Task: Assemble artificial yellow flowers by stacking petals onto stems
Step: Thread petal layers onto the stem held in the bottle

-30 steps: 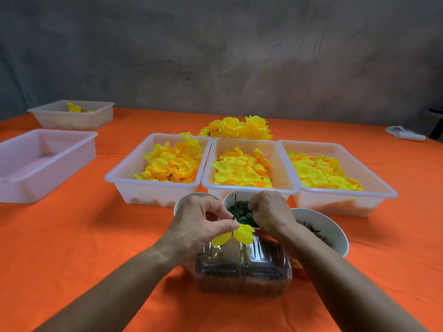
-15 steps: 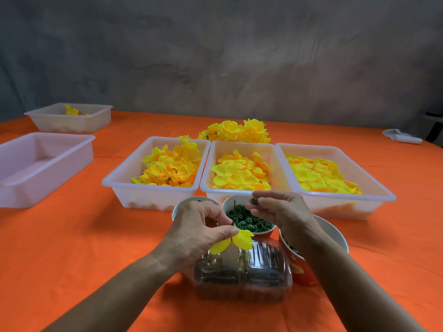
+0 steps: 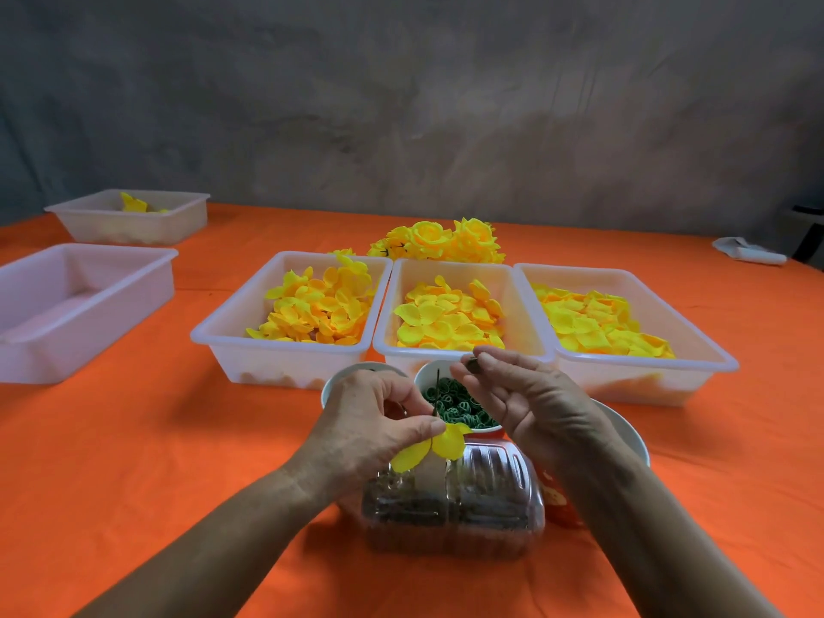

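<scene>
While both forearms enter from the bottom of the frame, the scene reads from near to far like this:

Clear box: a transparent plastic clamshell (image 3: 450, 497) lies closed at the lower centre on the orange tablecloth (image 3: 133, 461), with dark content that I cannot identify.

Left hand: the left hand (image 3: 365, 425) is just above the clamshell; thumb and fingers pinch a thin dark stem (image 3: 437, 392) that points upward, with a yellow petal piece (image 3: 434, 446) hanging on it below the fingertips.

Right hand: the right hand (image 3: 526, 399) is right of centre, palm turned to the left; its fingertips pinch a small dark part (image 3: 472, 363), too small to name.

Bowls: a white bowl of green rings (image 3: 455, 401) stands between the two hands; another white bowl (image 3: 624, 432) is partly hidden under the right wrist, and a third bowl (image 3: 352, 372) behind the left hand.

Petal trays: three white trays touch side by side in the middle of the frame, the left tray (image 3: 249, 345), the middle tray (image 3: 401, 305) and the right tray (image 3: 695, 350), each one holding loose yellow petals.

Finished flowers: a heap of yellow roses (image 3: 441, 240) lies just behind the middle tray.

Far left: a white tray (image 3: 89, 305) at the left edge; behind it, in the upper left, a smaller tray (image 3: 133, 229) with some yellow pieces.

Far right: a white folded item (image 3: 747, 252) near the right edge.
</scene>
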The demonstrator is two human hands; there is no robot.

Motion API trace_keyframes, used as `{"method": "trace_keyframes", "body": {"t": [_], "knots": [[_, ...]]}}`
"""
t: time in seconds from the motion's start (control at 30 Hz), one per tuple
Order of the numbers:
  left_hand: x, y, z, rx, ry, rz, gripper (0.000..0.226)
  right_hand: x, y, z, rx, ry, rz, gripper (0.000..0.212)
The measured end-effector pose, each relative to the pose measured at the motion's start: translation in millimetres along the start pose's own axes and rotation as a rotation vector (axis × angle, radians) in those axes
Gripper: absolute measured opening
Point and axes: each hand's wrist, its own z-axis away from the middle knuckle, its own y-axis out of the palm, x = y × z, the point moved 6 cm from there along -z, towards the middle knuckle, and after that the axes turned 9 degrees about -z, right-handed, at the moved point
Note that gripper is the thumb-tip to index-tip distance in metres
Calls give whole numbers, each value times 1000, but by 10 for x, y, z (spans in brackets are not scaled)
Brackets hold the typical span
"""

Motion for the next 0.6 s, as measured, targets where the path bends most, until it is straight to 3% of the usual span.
{"method": "trace_keyframes", "body": {"t": [0.43, 0.6], "knots": [[-47, -9, 31, -23, 33, -40, 21, 17, 200, 210, 80, -189, 183, 20], [-87, -74, 60, -94, 63, 97, 13, 53, 283, 283, 110, -303, 262, 27]]}}
